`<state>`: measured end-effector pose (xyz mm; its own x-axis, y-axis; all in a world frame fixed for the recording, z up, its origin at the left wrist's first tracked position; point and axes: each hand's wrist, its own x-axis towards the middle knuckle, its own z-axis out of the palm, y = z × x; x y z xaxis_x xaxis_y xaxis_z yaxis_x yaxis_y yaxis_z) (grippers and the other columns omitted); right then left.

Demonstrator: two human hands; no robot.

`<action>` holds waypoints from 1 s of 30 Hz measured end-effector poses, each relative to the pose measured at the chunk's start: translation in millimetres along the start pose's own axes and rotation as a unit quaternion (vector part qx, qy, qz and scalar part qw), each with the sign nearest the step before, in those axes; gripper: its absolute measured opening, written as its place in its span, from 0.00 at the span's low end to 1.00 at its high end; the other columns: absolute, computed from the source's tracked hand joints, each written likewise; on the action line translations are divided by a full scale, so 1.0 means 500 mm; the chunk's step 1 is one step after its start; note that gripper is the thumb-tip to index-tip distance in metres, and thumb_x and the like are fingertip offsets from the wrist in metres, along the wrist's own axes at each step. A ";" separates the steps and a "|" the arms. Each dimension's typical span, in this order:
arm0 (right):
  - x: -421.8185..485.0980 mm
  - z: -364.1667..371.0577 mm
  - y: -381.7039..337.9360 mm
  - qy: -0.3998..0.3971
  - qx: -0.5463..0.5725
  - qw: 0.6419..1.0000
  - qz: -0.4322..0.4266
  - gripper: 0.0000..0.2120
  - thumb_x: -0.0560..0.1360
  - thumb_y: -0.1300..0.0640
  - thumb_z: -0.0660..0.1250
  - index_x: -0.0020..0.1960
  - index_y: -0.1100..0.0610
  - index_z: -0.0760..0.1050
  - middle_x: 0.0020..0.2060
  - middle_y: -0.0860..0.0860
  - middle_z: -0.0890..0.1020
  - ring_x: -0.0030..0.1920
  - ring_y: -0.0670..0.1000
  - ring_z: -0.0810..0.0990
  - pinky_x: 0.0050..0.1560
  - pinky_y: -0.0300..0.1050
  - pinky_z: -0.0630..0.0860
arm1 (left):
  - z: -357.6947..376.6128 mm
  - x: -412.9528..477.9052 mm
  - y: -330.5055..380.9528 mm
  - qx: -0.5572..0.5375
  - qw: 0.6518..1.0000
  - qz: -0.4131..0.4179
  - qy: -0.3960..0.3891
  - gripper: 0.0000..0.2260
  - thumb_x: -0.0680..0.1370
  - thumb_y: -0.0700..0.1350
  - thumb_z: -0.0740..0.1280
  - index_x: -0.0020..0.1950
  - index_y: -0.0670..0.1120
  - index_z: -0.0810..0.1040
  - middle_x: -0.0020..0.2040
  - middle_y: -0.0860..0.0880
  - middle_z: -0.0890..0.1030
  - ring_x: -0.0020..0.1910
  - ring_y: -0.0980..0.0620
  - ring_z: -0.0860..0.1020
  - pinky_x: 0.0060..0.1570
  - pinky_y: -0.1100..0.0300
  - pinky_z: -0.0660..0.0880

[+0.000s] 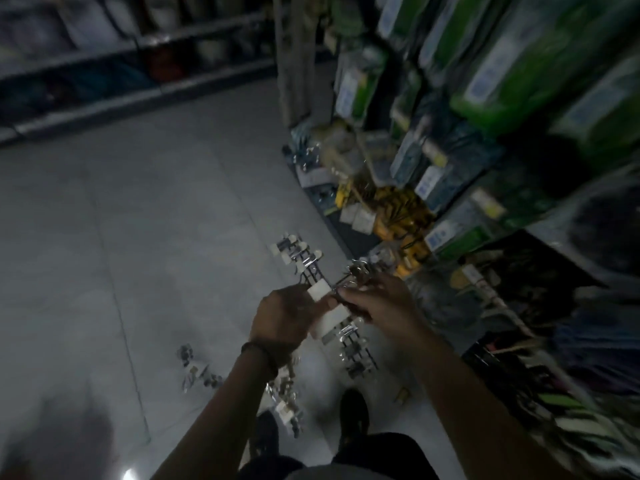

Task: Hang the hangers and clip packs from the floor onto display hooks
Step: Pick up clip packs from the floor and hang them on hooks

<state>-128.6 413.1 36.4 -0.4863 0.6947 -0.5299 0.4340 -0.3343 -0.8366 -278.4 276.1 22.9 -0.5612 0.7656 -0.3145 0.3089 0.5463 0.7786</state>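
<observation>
The bundle of clip hangers is off the floor, held in front of the person at about mid-aisle height. The left hand is curled round its white-tagged middle and the right hand pinches the metal hook ends just beside it, so both hands are together on the one bundle. It is not yet on a hook, so this piece looks only half done. More remains: a clip pack lies on the floor left of the feet and another pack between the shoes. The display rack along the floor's right edge is crowded with hanging green packs; blur hides any free hook. The floor to the left is wide and open towards the far shelf
</observation>
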 end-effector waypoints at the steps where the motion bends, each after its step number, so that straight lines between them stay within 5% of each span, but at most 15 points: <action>1: -0.024 -0.009 -0.005 0.021 0.011 1.000 0.003 0.11 0.73 0.60 0.80 0.51 0.64 0.84 0.35 0.54 0.86 0.31 0.49 0.82 0.29 0.40 0.75 | -0.004 -0.007 0.022 0.005 1.000 0.009 0.008 0.37 0.69 0.82 0.60 0.34 0.48 0.80 0.30 0.52 0.82 0.30 0.55 0.81 0.41 0.48 0.81; 5: -0.115 -0.038 -0.007 0.095 -0.023 0.995 -0.010 0.03 0.75 0.58 0.78 0.43 0.54 0.86 0.32 0.52 0.85 0.32 0.49 0.80 0.34 0.45 0.75 | -0.007 -0.038 0.110 -0.041 0.998 0.038 -0.013 0.16 0.77 0.64 0.71 0.40 0.53 0.85 0.30 0.53 0.85 0.31 0.55 0.83 0.41 0.50 0.83; 8: -0.170 -0.044 -0.003 0.181 -0.045 0.981 -0.041 0.05 0.76 0.56 0.78 0.48 0.47 0.88 0.36 0.47 0.87 0.37 0.50 0.84 0.38 0.45 0.80 | 0.003 -0.058 0.160 -0.044 0.994 0.099 -0.020 0.07 0.76 0.57 0.75 0.44 0.56 0.86 0.34 0.57 0.86 0.34 0.58 0.83 0.37 0.55 0.81; 11: -0.216 -0.063 -0.014 0.229 -0.012 0.972 -0.049 0.04 0.79 0.51 0.75 0.53 0.50 0.85 0.39 0.48 0.87 0.34 0.47 0.86 0.33 0.48 0.83 | 0.031 -0.070 0.196 -0.077 0.987 0.140 -0.027 0.09 0.76 0.59 0.77 0.46 0.55 0.87 0.38 0.56 0.87 0.38 0.57 0.84 0.38 0.54 0.82; 14: -0.261 -0.092 -0.015 0.243 0.059 0.967 -0.047 0.07 0.82 0.52 0.72 0.56 0.56 0.79 0.39 0.52 0.85 0.32 0.45 0.86 0.28 0.41 0.81 | 0.075 -0.076 0.226 -0.064 0.979 0.190 -0.017 0.13 0.76 0.64 0.75 0.47 0.56 0.87 0.40 0.59 0.87 0.41 0.60 0.85 0.41 0.49 0.83; 18: -0.299 -0.148 -0.004 0.274 0.125 0.952 -0.055 0.12 0.81 0.49 0.72 0.54 0.57 0.76 0.40 0.58 0.87 0.37 0.57 0.88 0.40 0.60 0.86 | 0.134 -0.097 0.308 -0.046 0.968 0.245 -0.028 0.14 0.76 0.66 0.73 0.52 0.58 0.88 0.43 0.64 0.87 0.45 0.66 0.83 0.46 0.53 0.83; 23: -0.320 -0.264 -0.010 0.308 0.156 0.935 -0.081 0.16 0.79 0.43 0.71 0.45 0.56 0.80 0.34 0.60 0.85 0.33 0.65 0.84 0.35 0.65 0.82 | 0.210 -0.123 0.437 -0.060 0.962 0.264 -0.033 0.06 0.75 0.62 0.76 0.49 0.64 0.85 0.40 0.72 0.83 0.45 0.72 0.80 0.50 0.56 0.82; 26: -0.344 -0.341 -0.017 0.364 0.133 0.915 -0.108 0.16 0.79 0.43 0.71 0.46 0.55 0.80 0.32 0.55 0.85 0.28 0.56 0.83 0.29 0.52 0.80 | 0.265 -0.134 0.496 -0.077 0.959 0.268 -0.043 0.10 0.75 0.64 0.75 0.51 0.63 0.86 0.40 0.68 0.83 0.44 0.70 0.80 0.50 0.59 0.81; 30: -0.389 -0.460 0.000 0.427 0.053 0.889 -0.155 0.14 0.77 0.39 0.73 0.42 0.49 0.79 0.34 0.47 0.84 0.34 0.45 0.82 0.35 0.50 0.78 | 0.317 -0.153 0.525 -0.129 0.969 0.205 -0.041 0.20 0.73 0.73 0.70 0.34 0.59 0.81 0.30 0.56 0.81 0.36 0.53 0.82 0.40 0.50 0.80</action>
<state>140.4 424.7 171.4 0.2029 0.9791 -0.0097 0.2844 -0.0684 -0.9563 -32.5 414.6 165.0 -0.3660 0.9305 0.0153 0.2850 0.0964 0.9537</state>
